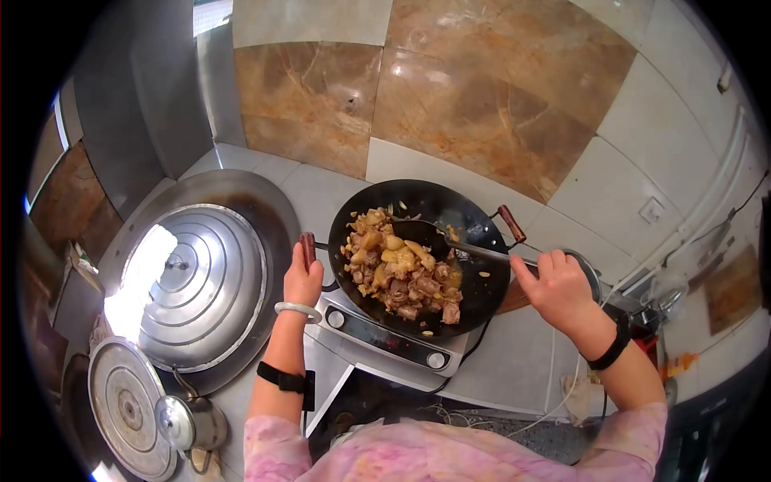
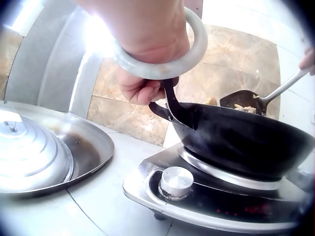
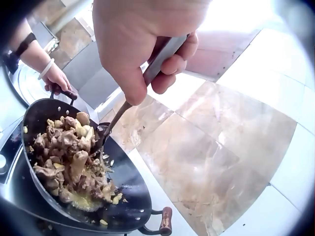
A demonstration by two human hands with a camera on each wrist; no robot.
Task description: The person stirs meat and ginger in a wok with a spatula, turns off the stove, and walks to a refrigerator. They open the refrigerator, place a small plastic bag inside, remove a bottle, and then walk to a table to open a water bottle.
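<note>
A black wok (image 1: 474, 309) holds chopped meat pieces (image 1: 405, 277) with yellowish bits and some liquid at the bottom. My left hand (image 1: 303, 281) grips the wok's left wooden handle (image 1: 307, 249). In my right hand (image 1: 554, 293) is the metal handle of a spatula (image 1: 482, 251), fingers and thumb curled round it. The dark spatula blade (image 2: 240, 100) is in the wok, partly behind the meat at its far side. In the left wrist view the wok sits on the ring of an induction cooker (image 2: 197, 206), its near side toward the camera.
A large pan with a domed metal lid (image 1: 201, 281) stands at left. Nearby are a round flat lid (image 1: 128, 406) and a small metal pot (image 1: 201, 426). The wok's right wooden handle (image 1: 511, 223) juts toward the tiled wall (image 1: 482, 104). A cable (image 1: 474, 349) runs beside the cooker.
</note>
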